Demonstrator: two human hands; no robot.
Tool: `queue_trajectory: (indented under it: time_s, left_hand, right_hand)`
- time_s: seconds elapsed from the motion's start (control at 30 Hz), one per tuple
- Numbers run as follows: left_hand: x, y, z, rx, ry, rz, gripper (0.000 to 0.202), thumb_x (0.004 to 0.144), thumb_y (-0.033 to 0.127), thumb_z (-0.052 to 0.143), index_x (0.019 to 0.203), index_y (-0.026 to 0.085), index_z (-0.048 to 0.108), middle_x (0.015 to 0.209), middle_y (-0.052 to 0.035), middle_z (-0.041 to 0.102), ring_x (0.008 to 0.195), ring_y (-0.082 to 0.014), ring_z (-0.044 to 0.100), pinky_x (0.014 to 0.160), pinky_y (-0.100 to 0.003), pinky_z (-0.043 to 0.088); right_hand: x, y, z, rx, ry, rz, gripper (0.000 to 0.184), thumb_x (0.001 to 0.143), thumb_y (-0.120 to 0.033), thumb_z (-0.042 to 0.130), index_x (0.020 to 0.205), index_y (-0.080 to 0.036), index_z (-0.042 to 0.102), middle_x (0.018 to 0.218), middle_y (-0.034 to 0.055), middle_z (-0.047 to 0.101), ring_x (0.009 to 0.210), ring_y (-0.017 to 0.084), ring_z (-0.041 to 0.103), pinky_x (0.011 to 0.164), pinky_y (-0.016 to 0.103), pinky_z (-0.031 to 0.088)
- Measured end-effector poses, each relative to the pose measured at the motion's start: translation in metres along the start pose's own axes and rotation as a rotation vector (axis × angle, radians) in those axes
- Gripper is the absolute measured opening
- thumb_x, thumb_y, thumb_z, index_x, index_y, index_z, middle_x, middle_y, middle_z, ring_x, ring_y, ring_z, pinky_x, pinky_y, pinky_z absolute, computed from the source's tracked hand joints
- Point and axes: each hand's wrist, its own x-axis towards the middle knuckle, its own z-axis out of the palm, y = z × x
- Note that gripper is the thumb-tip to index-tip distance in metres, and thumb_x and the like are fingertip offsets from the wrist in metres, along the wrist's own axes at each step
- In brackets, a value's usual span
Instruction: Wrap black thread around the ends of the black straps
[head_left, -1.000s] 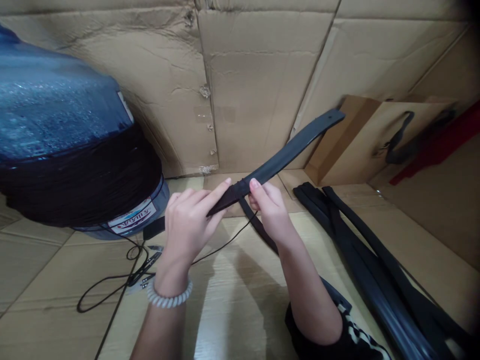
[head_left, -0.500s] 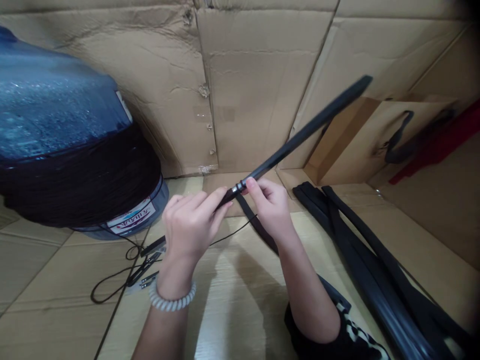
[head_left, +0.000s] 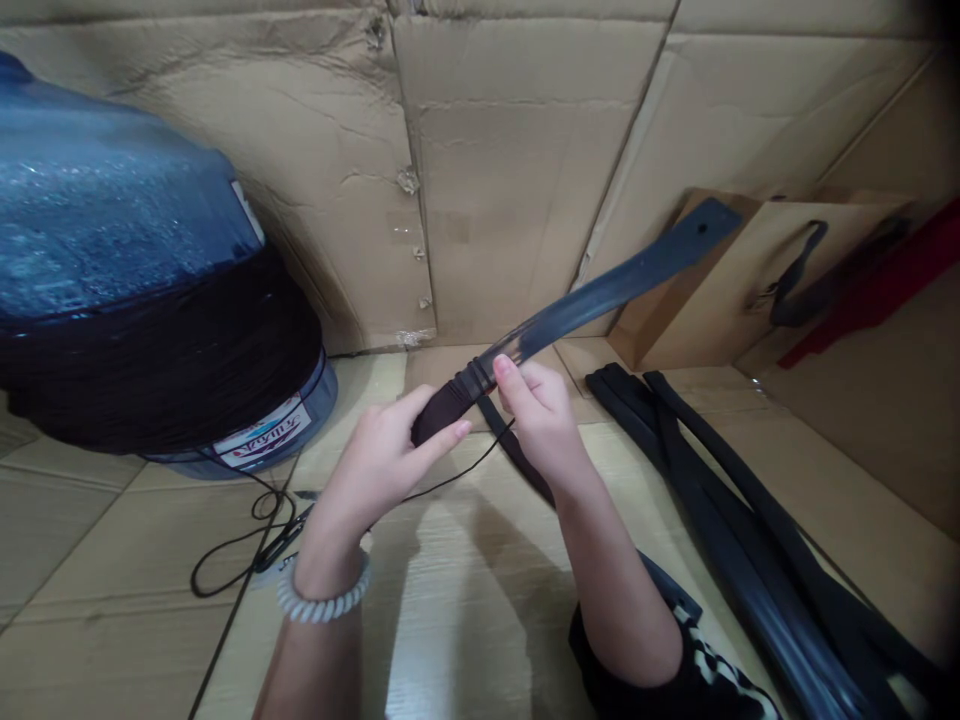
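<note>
A flat, dark curved strip [head_left: 622, 282] with a small hole near its far end slants up to the right between my hands. Black cord [head_left: 459, 392] is wound round its lower part, tightly packed near my left hand and looser toward the bare section. My left hand [head_left: 375, 455], with a pale coil band at the wrist, grips the wrapped end between thumb and fingers. Close to the last turns, my right hand [head_left: 541, 415] pinches with its thumb at the strip's edge; the thin loose cord [head_left: 480, 462] runs to it from the left.
At left stands a large blue water bottle [head_left: 120, 200] wound with dark cord [head_left: 165, 360]. A cord loop and small tools [head_left: 281, 545] lie beside my left wrist. Several black strips [head_left: 720, 510] lie at right, before a brown paper bag [head_left: 750, 270]. Cardboard walls [head_left: 525, 180] stand behind.
The strip has turned from edge-on to showing its broad face, and its far end has dipped. My left hand has rolled and opened its grip slightly around the wrapped end.
</note>
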Motion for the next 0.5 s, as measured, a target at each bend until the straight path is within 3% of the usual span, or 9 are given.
queue_trajectory:
  time_s: [0.07, 0.13, 0.3, 0.37, 0.5]
  left_hand:
    - [-0.001, 0.002, 0.0, -0.08, -0.005, 0.004, 0.036, 0.088, 0.051, 0.053, 0.087, 0.017, 0.061, 0.059, 0.0048, 0.053, 0.051, -0.0079, 0.045, 0.047, -0.019, 0.032]
    - [0.0, 0.003, 0.002, -0.065, 0.116, 0.059, 0.03, 0.086, 0.047, 0.058, 0.089, 0.017, 0.062, 0.059, 0.0057, 0.053, 0.048, -0.0066, 0.045, 0.046, -0.019, 0.032]
    - [0.002, 0.002, 0.011, 0.402, 0.461, 0.262, 0.018, 0.087, 0.034, 0.061, 0.09, 0.017, 0.066, 0.065, 0.0023, 0.062, 0.057, -0.0106, 0.055, 0.056, -0.025, 0.036]
    - [0.001, 0.0, 0.013, 0.553, 0.514, 0.31, 0.016, 0.086, 0.03, 0.061, 0.097, 0.02, 0.068, 0.072, 0.0024, 0.067, 0.062, -0.0126, 0.059, 0.059, -0.028, 0.035]
    - [0.001, -0.004, 0.012, 0.631, 0.538, 0.333, 0.028, 0.082, 0.022, 0.066, 0.109, 0.027, 0.067, 0.091, 0.0055, 0.072, 0.07, -0.0137, 0.062, 0.06, -0.03, 0.034]
  right_hand:
    - [0.001, -0.001, -0.001, 0.038, 0.015, -0.009, 0.047, 0.092, -0.052, 0.048, 0.064, -0.014, 0.053, 0.055, -0.003, 0.035, 0.051, 0.007, 0.027, 0.051, 0.022, 0.027]
    - [0.001, -0.001, -0.001, 0.036, 0.05, -0.005, 0.048, 0.091, -0.053, 0.05, 0.063, -0.014, 0.055, 0.053, -0.0032, 0.034, 0.05, 0.007, 0.027, 0.051, 0.022, 0.026]
    - [0.002, 0.001, -0.001, -0.012, 0.064, 0.099, 0.055, 0.09, -0.06, 0.046, 0.065, -0.013, 0.057, 0.053, -0.0031, 0.032, 0.05, 0.006, 0.028, 0.049, 0.023, 0.021]
    - [0.002, 0.002, -0.001, 0.007, 0.065, 0.145, 0.059, 0.086, -0.067, 0.046, 0.064, -0.013, 0.057, 0.053, -0.003, 0.031, 0.049, 0.006, 0.027, 0.048, 0.023, 0.02]
    - [0.004, 0.006, -0.002, 0.02, 0.096, 0.208, 0.059, 0.083, -0.068, 0.05, 0.062, -0.013, 0.053, 0.053, -0.0031, 0.031, 0.05, 0.006, 0.027, 0.048, 0.023, 0.021]
